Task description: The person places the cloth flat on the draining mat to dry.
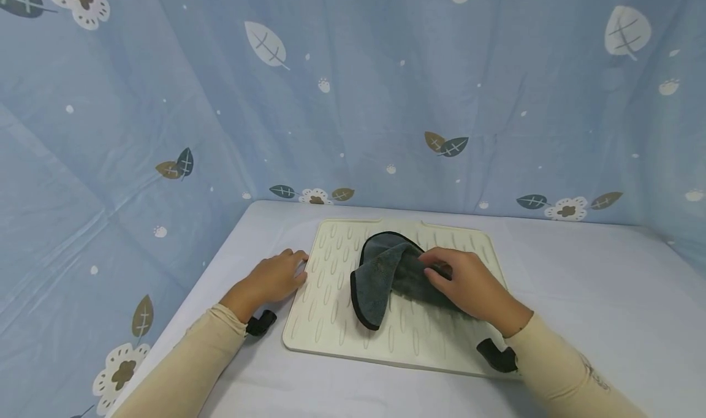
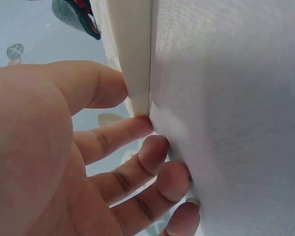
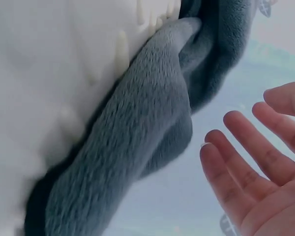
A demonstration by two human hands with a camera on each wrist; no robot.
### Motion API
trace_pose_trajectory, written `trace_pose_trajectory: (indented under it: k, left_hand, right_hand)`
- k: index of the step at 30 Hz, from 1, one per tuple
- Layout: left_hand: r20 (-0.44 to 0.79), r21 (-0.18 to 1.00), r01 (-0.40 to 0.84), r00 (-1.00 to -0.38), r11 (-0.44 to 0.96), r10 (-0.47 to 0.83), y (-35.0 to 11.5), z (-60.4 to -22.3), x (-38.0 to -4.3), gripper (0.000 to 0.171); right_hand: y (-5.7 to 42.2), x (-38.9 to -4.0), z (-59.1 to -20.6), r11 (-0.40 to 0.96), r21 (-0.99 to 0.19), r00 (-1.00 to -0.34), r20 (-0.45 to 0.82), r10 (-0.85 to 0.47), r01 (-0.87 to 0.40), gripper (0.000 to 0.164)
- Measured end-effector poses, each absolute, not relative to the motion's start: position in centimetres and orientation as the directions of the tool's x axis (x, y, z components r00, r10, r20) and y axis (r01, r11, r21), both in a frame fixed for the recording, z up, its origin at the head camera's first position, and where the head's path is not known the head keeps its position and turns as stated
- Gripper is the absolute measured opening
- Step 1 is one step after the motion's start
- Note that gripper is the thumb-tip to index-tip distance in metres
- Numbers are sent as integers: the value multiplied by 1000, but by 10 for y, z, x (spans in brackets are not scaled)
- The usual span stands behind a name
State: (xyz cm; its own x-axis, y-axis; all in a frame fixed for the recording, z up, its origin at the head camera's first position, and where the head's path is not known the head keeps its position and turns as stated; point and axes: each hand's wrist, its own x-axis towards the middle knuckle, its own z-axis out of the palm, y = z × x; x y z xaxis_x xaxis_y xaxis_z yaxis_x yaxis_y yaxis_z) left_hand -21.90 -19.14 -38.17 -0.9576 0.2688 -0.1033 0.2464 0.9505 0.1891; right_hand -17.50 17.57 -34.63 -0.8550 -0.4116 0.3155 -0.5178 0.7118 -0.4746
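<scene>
A cream ribbed mat (image 1: 325,320) lies flat on the white table cover, with a crumpled grey-blue cloth (image 1: 377,277) edged in black on top of it. My left hand (image 1: 278,276) is at the mat's left edge; in the left wrist view its thumb (image 2: 108,88) and index fingertip touch the side of the mat, the other fingers loosely bent near the table. Over the right part of the cloth hovers my right hand (image 1: 477,283). The right wrist view shows its fingers (image 3: 258,147) spread a little and apart from the folded cloth (image 3: 142,113), holding nothing.
A white cover (image 1: 595,295) spreads over the table around the mat. Blue fabric (image 1: 353,99) with leaves and flowers hangs behind and at the left. Black straps (image 1: 496,355) show at both wrists, below beige sleeves (image 1: 562,363).
</scene>
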Motion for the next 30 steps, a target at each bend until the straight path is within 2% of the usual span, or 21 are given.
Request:
trace_pose_trajectory:
  k: [8,17,23,30]
  left_hand:
    - [-51,149,239,-967,959,249,-188,-377,-217,42]
    - [140,153,288,-953,945,267,-173,-362,-209,34]
    - [247,172,359,-917,917,313,-159,-352,-196,32]
    - [377,163,480,-838,862,395,-145,-342,-181,31]
  right_hand:
    - [198,-158,-345,744,-455,-869,319,-377,-490,24]
    - [211,-151,-349,758,-447,-876,324,-357,-475,26]
    - [218,-151,-351,762,-425,-865,349,-360,-488,25]
    - [224,-151,-354,763,-396,-851,355,-387,-511,25]
